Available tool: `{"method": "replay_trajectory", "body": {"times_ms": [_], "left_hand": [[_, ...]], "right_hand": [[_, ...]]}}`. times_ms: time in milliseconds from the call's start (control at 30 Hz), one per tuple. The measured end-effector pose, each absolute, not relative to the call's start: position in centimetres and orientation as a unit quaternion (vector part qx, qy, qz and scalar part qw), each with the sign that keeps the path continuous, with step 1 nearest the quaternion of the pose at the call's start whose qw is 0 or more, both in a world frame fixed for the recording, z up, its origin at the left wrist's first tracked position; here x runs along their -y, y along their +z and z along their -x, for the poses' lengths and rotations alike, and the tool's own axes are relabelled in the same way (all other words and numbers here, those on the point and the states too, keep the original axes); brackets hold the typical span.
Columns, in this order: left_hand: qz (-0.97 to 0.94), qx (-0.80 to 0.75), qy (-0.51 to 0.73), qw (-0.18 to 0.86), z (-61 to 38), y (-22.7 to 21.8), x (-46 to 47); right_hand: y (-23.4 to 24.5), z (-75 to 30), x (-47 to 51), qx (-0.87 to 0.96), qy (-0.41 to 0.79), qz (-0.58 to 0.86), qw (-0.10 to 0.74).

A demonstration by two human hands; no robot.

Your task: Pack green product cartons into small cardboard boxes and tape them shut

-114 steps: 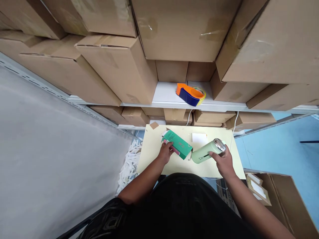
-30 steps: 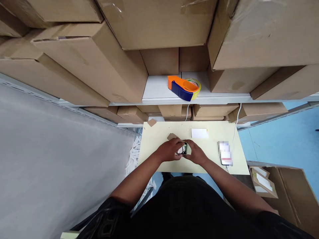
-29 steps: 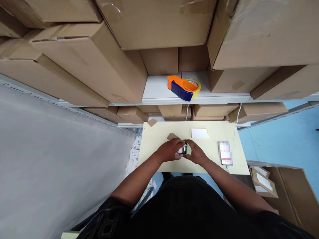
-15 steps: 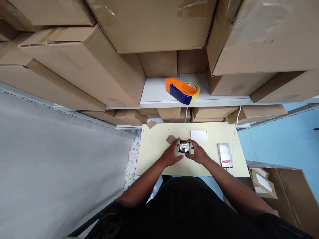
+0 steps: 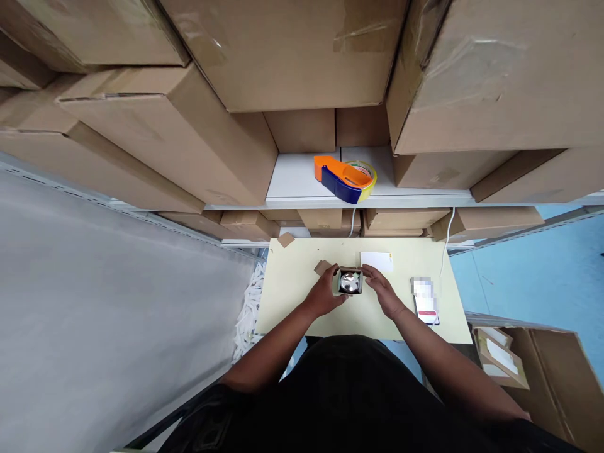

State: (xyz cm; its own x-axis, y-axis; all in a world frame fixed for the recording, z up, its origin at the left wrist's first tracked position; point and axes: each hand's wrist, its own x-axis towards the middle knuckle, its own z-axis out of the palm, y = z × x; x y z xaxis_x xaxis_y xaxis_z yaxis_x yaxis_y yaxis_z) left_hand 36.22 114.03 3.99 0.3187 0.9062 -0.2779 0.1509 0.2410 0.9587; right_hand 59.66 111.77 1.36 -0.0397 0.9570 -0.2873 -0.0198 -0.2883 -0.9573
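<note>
A small open cardboard box point(image 5: 351, 294) is at the middle of the pale table, with a shiny, round silver object point(image 5: 349, 282) inside it. My left hand point(image 5: 325, 293) grips the box from its left side, thumb toward me and fingers at the far edge. On the other side, my right hand point(image 5: 383, 291) has its fingers stretched out, the fingertips close to the box's far right corner; whether they touch it I cannot tell. A brown cardboard flap point(image 5: 322, 267) shows just beyond my left fingers.
A white pad point(image 5: 376, 261) and a phone point(image 5: 425, 302) with a white cable lie on the table point(image 5: 283, 302). An orange and blue tape dispenser point(image 5: 344, 179) rests on the shelf above, among large cartons point(image 5: 292, 56). An open carton point(image 5: 542, 365) stands at lower right.
My right hand has let go of the box's right side and moved slightly right, its fingers straightening. My left hand still holds the box in nearly the same place.
</note>
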Motion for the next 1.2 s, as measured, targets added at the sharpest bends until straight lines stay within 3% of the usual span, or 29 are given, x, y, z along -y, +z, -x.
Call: {"method": "replay_trajectory", "body": {"times_ms": [100,233,333,533,700,900,1200], "left_hand": [[-0.503,-0.495,0.33,0.627,-36.6,4.0,-113.8],[-0.485,-0.485,0.329,0.649,-37.3,4.9,-113.9],[-0.521,-0.458,0.337,0.637,-37.7,5.9,-114.2],[-0.642,-0.438,0.325,0.539,-37.4,6.8,-114.0],[-0.691,-0.426,0.305,0.498,-36.5,5.9,-112.6],[-0.742,-0.4,0.31,0.44,-36.1,5.1,-112.5],[-0.873,-0.355,0.257,0.211,-36.2,3.4,-113.0]], "right_hand": [[2.0,-59.6,-112.5,0.409,0.566,0.546,0.462],[0.8,-59.8,-112.4,0.395,0.505,0.633,0.433],[0.2,-59.7,-112.0,0.414,0.515,0.617,0.428],[2.6,-60.0,-112.0,0.515,0.518,0.533,0.427],[2.6,-60.5,-111.5,0.665,0.419,0.513,0.346],[2.1,-60.4,-110.8,0.709,0.359,0.509,0.329],[1.6,-60.5,-110.6,0.741,0.337,0.499,0.299]]}}
